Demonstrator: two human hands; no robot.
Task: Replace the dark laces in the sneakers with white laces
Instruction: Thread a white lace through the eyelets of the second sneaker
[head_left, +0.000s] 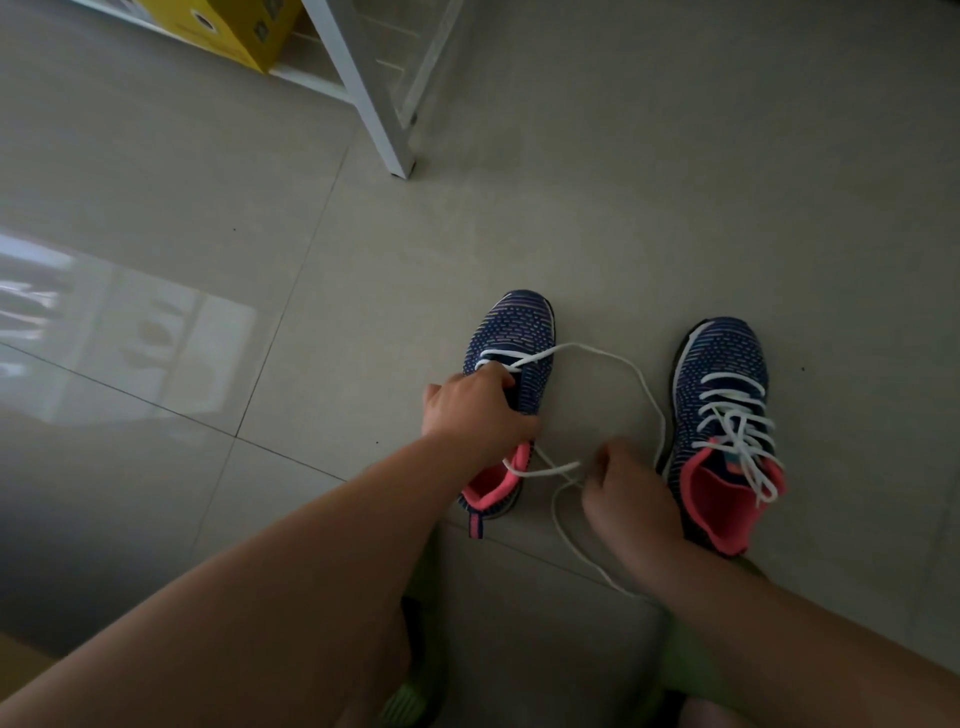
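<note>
Two blue knit sneakers with pink linings stand on the floor. The right sneaker (724, 415) is fully laced with a white lace. The left sneaker (511, 358) carries a white lace (623, 364) only through its lowest eyelets, and the loose ends loop across the floor between the shoes. My left hand (475, 410) lies over the left sneaker's tongue area, its fingers curled on the shoe at the lace. My right hand (623, 493) sits between the shoes and pinches the white lace near its crossing. No dark lace is visible.
A white shelf frame leg (387, 130) stands beyond the shoes, with a yellow box (223, 31) on its lower shelf at the top left. Pale floor tiles (208, 260) spread all around. My knees and green footwear (410, 696) are at the bottom edge.
</note>
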